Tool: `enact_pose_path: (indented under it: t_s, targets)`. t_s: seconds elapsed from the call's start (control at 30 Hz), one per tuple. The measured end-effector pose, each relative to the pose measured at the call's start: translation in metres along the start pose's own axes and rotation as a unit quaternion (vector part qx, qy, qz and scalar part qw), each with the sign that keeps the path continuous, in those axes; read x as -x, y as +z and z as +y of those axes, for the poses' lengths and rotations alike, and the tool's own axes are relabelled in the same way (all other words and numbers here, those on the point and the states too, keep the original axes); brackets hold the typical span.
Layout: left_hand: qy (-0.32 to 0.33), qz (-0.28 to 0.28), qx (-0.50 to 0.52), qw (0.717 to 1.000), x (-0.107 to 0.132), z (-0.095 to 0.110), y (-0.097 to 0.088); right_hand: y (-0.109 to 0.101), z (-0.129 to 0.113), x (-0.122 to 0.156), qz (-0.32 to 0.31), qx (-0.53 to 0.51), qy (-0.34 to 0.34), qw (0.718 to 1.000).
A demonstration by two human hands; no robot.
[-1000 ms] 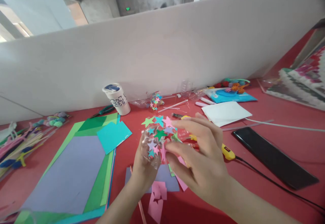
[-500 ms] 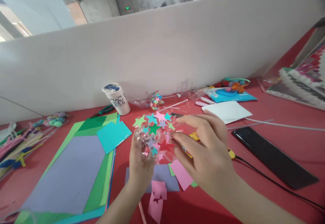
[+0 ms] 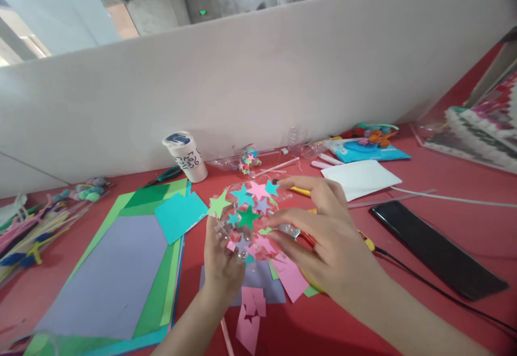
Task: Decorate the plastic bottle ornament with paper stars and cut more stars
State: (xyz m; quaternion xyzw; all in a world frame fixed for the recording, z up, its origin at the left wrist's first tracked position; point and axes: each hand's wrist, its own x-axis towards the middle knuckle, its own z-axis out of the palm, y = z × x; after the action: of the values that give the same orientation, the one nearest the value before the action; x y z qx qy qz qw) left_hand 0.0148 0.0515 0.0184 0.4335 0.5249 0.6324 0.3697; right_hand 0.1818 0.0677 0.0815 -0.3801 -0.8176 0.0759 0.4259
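A clear, bumpy plastic piece covered with coloured paper stars (image 3: 247,217) is raised above the table. My left hand (image 3: 224,264) is closed around its lower left side; some fingers are hidden behind the stars. At the right side, my right hand (image 3: 323,227) has its thumb and a finger pinched at a small light green paper star (image 3: 264,231), close against the plastic. Its other fingers are bent and raised. Below lie pink paper scraps (image 3: 247,332) with star-shaped cuts, a pink sheet (image 3: 291,280) and a purple sheet (image 3: 266,291).
Stacked coloured sheets (image 3: 109,275) lie left, with a turquoise piece (image 3: 180,218) overlapping them. A white cup (image 3: 189,159) and a smaller star-covered ornament (image 3: 247,159) stand behind. To the right are a black phone (image 3: 436,251), white paper (image 3: 361,178) and a cabled yellow tool (image 3: 367,242).
The star-covered piece has turned and tilted slightly in my left hand. My right fingers have moved a little left and down, and a light green star now shows at their tips.
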Motion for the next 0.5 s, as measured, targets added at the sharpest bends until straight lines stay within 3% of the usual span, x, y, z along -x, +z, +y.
enact_pose_path:
  t_s: [0.23,0.5]
  targets:
    - [-0.015,0.006,0.015,1.0,-0.001,0.003,0.004,0.001,-0.005,0.001,0.069,0.076,-0.047,0.994]
    - [-0.109,0.047,0.067,0.991,-0.001,0.012,0.008,-0.002,-0.004,0.0,0.047,0.049,-0.082,0.994]
